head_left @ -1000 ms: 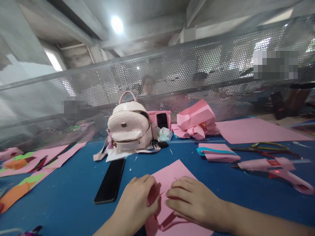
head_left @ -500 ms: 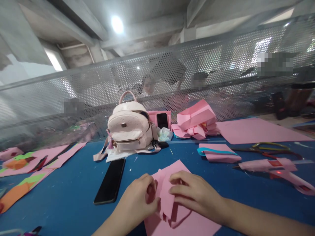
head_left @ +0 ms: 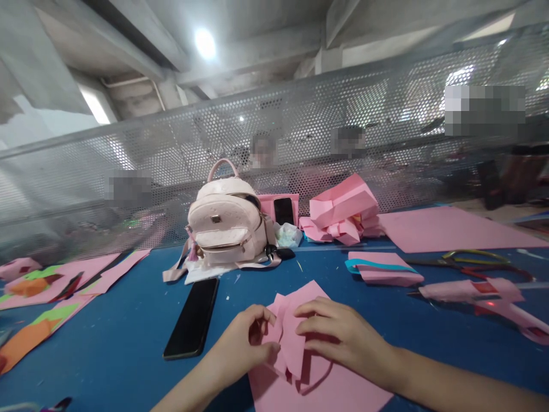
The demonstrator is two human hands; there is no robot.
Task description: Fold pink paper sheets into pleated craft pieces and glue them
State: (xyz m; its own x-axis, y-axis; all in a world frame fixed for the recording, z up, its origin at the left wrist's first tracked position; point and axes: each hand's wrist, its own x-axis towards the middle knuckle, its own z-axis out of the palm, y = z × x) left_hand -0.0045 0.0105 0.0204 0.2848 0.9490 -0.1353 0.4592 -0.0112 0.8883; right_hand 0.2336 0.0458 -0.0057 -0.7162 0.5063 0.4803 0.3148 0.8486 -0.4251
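Folded pink paper toward the near edge of the table, long axis pointing away, left hand pinching its left side, right hand curled on its right, grip unclear tbh.

The left grip is loosely curled, its index finger arched above the thumb, which points toward the right grip. That one faces it just beside, back upward, fingers bent and slightly spread. Each bare forearm slopes down from its grip: the left forearm leftward, the right forearm rightward.
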